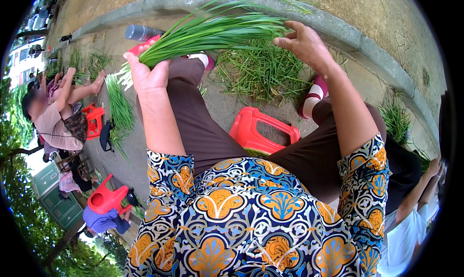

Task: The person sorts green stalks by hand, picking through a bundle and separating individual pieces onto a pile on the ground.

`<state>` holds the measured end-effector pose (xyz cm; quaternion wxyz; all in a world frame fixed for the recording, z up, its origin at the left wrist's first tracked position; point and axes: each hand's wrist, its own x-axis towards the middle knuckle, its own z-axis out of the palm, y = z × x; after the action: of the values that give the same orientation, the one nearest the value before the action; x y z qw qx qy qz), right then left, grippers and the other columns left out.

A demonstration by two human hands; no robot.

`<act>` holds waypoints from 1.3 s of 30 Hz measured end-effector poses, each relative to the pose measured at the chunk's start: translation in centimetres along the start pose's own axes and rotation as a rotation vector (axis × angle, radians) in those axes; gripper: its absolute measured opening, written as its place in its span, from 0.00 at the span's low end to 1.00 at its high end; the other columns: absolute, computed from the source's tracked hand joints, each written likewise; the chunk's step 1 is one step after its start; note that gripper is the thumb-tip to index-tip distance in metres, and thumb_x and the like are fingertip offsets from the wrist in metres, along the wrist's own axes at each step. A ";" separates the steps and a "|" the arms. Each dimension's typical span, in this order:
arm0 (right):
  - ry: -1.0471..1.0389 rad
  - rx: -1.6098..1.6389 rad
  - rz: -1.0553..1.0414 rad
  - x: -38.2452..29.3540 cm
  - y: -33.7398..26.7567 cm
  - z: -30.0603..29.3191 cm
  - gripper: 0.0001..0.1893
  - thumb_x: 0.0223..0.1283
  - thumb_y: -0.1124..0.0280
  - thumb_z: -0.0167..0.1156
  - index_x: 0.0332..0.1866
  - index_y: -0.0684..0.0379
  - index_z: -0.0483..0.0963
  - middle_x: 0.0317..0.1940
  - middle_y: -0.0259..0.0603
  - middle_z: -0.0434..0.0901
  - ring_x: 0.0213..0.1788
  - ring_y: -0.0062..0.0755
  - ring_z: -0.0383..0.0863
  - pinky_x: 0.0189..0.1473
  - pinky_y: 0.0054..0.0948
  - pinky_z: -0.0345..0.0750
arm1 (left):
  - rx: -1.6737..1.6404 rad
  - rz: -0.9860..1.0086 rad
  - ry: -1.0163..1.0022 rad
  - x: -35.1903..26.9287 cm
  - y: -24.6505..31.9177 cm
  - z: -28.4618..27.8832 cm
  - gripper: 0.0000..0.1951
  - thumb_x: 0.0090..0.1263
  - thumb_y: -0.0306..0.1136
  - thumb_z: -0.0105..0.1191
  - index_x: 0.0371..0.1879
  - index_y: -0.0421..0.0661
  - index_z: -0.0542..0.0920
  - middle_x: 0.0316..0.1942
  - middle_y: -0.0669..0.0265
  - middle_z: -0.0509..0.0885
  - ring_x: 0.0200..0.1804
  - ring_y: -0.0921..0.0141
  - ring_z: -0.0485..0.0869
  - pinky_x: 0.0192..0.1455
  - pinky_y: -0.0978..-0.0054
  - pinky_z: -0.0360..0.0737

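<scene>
A bunch of long green leafy stalks, probably garlic chives (214,32), lies across the top middle of the view. My left hand (148,68) grips it near the pale stem ends. At the leaf tips, my right hand (304,41) has its thumb and forefinger at the outer blades; whether it pinches any cannot be told. Below the bunch, a loose heap of green blades (261,74) lies on the ground between my feet. A neater pile of the same stalks (119,103) rests on the ground left of my leg.
A blue-grey bottle (139,32) lies near the concrete kerb (340,30). The red plastic stool (241,126) is beneath me. A seated person (58,114) is at the left, near another red stool (94,121). Someone's arms (417,193) show at the lower right, near more greens (395,121).
</scene>
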<state>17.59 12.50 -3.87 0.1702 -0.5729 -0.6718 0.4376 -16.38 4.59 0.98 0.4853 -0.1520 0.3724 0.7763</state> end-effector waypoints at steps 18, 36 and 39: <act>-0.331 -0.374 0.373 3.5 15.3 5.4 0.28 0.48 0.58 0.67 0.57 0.54 0.73 0.50 0.51 0.78 0.53 0.46 0.77 0.58 0.34 0.72 | 0.857 0.087 -0.303 2.4 -4.8 6.3 0.12 0.65 0.38 0.60 0.34 0.44 0.75 0.23 0.68 0.76 0.29 0.73 0.77 0.35 0.77 0.78; -0.527 -0.807 0.147 -2.3 14.7 19.2 0.25 0.55 0.71 0.57 0.60 0.43 0.65 0.64 0.48 0.60 0.67 0.52 0.58 0.55 0.71 0.61 | 1.330 0.204 -0.288 -0.6 -5.1 7.6 0.10 0.65 0.32 0.59 0.37 0.38 0.78 0.25 0.68 0.79 0.31 0.76 0.78 0.38 0.79 0.75; -0.419 -0.589 0.554 -3.3 17.8 16.2 0.29 0.46 0.81 0.56 0.58 0.47 0.68 0.60 0.54 0.66 0.59 0.56 0.70 0.56 0.49 0.71 | 1.342 0.203 -0.353 -0.5 -4.7 7.7 0.10 0.64 0.32 0.60 0.37 0.39 0.79 0.24 0.69 0.79 0.30 0.77 0.78 0.37 0.80 0.74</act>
<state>17.74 2.40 -25.93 -0.2634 -0.6541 -0.6088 0.3635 -11.09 11.03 4.47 0.4528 0.3445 0.6992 0.4330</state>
